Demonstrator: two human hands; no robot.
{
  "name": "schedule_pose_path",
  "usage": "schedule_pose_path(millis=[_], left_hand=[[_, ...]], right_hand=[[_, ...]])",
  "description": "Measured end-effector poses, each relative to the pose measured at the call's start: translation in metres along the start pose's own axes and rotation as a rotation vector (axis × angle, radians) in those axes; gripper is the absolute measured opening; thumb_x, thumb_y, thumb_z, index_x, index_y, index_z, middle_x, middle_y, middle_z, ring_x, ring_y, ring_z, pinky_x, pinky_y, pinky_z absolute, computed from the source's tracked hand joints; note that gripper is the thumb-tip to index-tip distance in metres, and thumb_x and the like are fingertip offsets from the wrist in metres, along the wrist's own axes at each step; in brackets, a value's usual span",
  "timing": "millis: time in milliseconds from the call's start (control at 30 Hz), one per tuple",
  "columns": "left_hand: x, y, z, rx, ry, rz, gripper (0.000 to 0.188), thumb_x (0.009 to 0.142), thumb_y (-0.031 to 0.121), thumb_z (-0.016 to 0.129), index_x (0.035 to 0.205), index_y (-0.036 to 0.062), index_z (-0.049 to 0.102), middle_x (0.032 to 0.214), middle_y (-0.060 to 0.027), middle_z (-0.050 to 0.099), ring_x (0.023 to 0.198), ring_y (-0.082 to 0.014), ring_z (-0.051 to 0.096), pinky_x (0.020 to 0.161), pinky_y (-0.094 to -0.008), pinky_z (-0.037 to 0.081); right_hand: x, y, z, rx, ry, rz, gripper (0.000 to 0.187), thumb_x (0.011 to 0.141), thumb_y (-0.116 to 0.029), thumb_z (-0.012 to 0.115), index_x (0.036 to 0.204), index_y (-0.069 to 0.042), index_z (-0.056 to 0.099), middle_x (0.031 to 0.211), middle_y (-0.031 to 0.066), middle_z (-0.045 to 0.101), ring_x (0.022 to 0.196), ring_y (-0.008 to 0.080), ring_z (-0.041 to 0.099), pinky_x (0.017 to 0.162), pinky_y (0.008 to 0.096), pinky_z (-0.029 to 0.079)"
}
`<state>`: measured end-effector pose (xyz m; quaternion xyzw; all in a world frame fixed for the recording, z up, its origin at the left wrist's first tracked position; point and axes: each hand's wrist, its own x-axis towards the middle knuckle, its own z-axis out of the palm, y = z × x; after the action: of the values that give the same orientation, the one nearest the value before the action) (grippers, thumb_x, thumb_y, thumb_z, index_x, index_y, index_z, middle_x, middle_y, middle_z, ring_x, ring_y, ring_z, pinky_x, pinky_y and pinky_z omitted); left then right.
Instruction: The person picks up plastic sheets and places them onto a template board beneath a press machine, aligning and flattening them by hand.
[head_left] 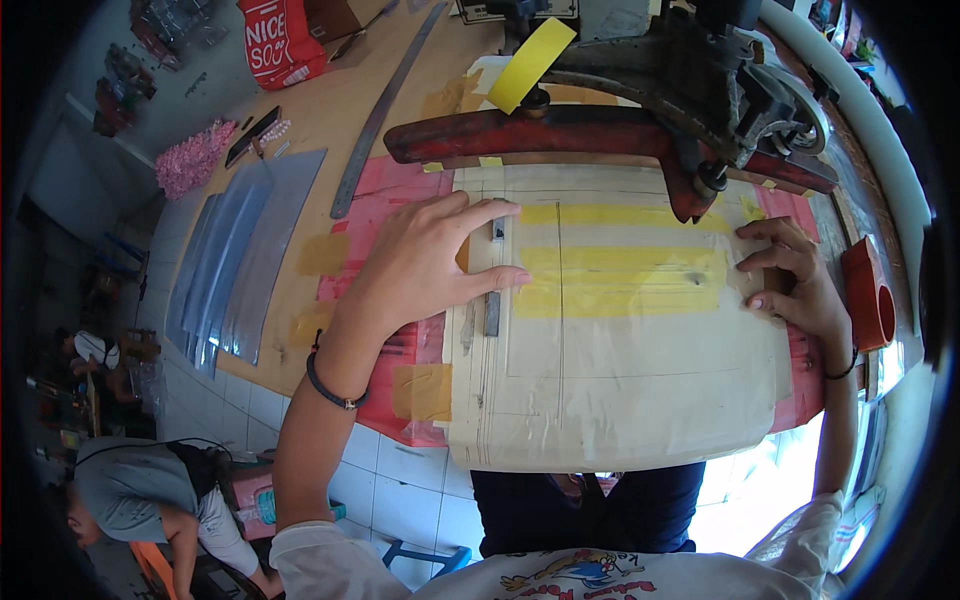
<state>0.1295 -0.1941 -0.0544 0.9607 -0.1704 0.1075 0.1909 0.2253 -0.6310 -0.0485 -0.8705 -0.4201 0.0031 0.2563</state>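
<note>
A cream board (pixel 640 400) with pencil lines and yellow tape strips (pixel 620 270) lies before me, with shiny, wrinkled clear film over it. My left hand (pixel 420 250) rests at the board's left side, thumb and index finger spread on the surface. Beside those fingers sit two small dark metal strips (pixel 491 315), one below the other. My right hand (pixel 797 275) is at the board's right edge, its fingers apart and bent, tips touching the surface. Whether a loose clear sheet lies under my fingertips I cannot tell. Both hands are open.
A machine (pixel 730 90) with a long red bar (pixel 540 135) stands across the board's far side. To the left lie clear plastic sheets (pixel 235 250), a steel ruler (pixel 385 115) and a red bag (pixel 275 45). A red container (pixel 868 295) is at right. Another person (pixel 150 490) sits lower left.
</note>
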Motion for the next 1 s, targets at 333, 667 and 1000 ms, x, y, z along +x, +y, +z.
schedule_pose_path(millis=[333, 667, 1000], left_hand=[[-0.0001, 0.0041, -0.0043, 0.029, -0.044, -0.040, 0.064, 0.076, 0.045, 0.085, 0.129, 0.0146, 0.067, 0.095, -0.0131, 0.068, 0.090, -0.0330, 0.067, 0.083, -0.0420, 0.053], [0.0003, 0.0028, -0.0061, 0.029, -0.018, -0.004, 0.064, 0.077, 0.047, 0.084, 0.129, 0.0150, 0.067, 0.096, -0.0127, 0.068, 0.089, -0.0327, 0.067, 0.082, -0.0432, 0.053], [-0.0014, 0.0034, -0.0057, 0.021, -0.013, 0.022, 0.062, 0.078, 0.047, 0.083, 0.128, 0.0141, 0.067, 0.101, -0.0124, 0.070, 0.093, -0.0330, 0.068, 0.083, -0.0431, 0.054]], right_hand=[[0.0004, 0.0003, 0.0000, -0.011, 0.021, -0.041, 0.048, 0.067, -0.039, 0.090, 0.100, -0.008, 0.078, 0.127, 0.0136, 0.064, 0.120, 0.0334, 0.057, 0.102, 0.0459, 0.044], [0.0016, -0.0019, -0.0016, 0.038, -0.001, 0.018, 0.048, 0.067, -0.040, 0.091, 0.102, -0.010, 0.078, 0.129, 0.0115, 0.063, 0.122, 0.0315, 0.054, 0.103, 0.0458, 0.042], [0.0009, -0.0024, -0.0055, -0.049, -0.034, -0.037, 0.048, 0.067, -0.042, 0.091, 0.102, -0.012, 0.080, 0.127, 0.0089, 0.064, 0.123, 0.0301, 0.053, 0.105, 0.0451, 0.040]])
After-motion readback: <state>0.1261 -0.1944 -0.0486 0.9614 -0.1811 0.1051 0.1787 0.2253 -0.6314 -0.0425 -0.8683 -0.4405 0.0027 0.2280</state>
